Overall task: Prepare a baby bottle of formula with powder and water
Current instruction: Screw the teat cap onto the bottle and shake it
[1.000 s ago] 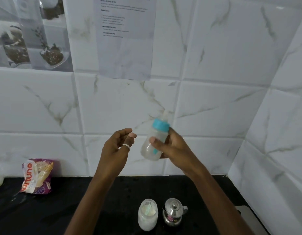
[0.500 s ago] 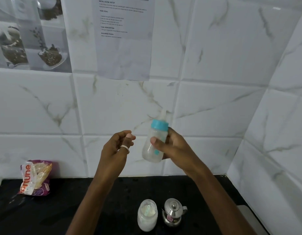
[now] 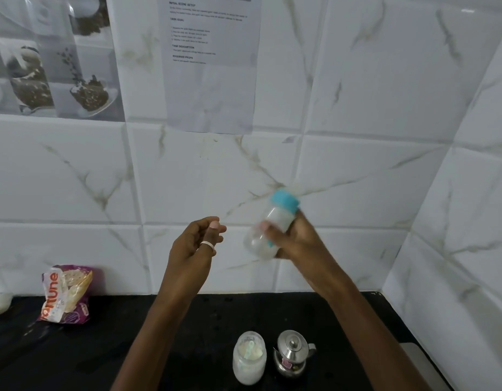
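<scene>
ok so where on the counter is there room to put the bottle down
Widest bare stretch of the counter lies between the packet on the left and the jar, partly under the left forearm. A smaller strip runs between the wall and the jar and kettle. Those two stand close side by side at the near edge: crowded there.

The black bench (image 3: 159,348) carries a printed packet (image 3: 65,294) at left by the wall (image 3: 108,249), and nearer the front a powder jar (image 3: 249,359) just beside a steel kettle (image 3: 292,354).
</scene>
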Motion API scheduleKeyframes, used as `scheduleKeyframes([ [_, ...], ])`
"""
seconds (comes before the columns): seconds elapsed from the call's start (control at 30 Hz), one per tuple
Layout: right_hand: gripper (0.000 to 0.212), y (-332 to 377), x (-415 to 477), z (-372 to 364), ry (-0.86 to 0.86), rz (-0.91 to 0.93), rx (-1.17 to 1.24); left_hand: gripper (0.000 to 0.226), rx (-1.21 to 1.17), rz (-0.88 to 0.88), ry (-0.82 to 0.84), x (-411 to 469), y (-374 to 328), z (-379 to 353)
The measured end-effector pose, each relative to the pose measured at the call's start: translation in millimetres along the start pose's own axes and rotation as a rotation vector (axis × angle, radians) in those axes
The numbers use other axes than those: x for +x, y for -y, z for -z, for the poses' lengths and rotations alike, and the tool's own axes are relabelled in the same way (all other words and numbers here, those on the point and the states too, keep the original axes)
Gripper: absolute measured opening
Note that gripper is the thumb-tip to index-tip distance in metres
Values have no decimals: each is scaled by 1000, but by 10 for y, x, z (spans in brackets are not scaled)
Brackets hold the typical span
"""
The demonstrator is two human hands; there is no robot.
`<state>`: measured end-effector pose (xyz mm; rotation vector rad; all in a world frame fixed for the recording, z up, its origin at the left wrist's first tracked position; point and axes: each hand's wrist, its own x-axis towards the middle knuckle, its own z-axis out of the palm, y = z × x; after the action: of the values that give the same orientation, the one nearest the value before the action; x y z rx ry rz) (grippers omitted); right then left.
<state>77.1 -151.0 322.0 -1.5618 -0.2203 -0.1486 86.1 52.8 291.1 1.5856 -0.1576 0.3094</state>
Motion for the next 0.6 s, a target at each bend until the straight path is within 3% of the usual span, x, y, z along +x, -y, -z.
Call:
scheduleKeyframes([
  [0.07, 58, -7, -31, -13, 78, -18, -67, 20, -8, 2, -4, 10, -5, -4],
  [0.2, 64, 52, 26, -1, -113, 43, 278, 19, -2, 6, 2, -10, -7, -27],
  [0.3, 57, 21, -18, -70, 47, -18, 38, 20, 7, 0, 8, -14, 2, -15],
  [0.43, 58, 19, 29, -53, -91, 34, 281, 23, 9, 9, 12, -41, 3, -27],
  [0.6, 58, 4, -12, -132, 69, -10, 70, 21, 20, 6, 10, -43, 15, -3],
])
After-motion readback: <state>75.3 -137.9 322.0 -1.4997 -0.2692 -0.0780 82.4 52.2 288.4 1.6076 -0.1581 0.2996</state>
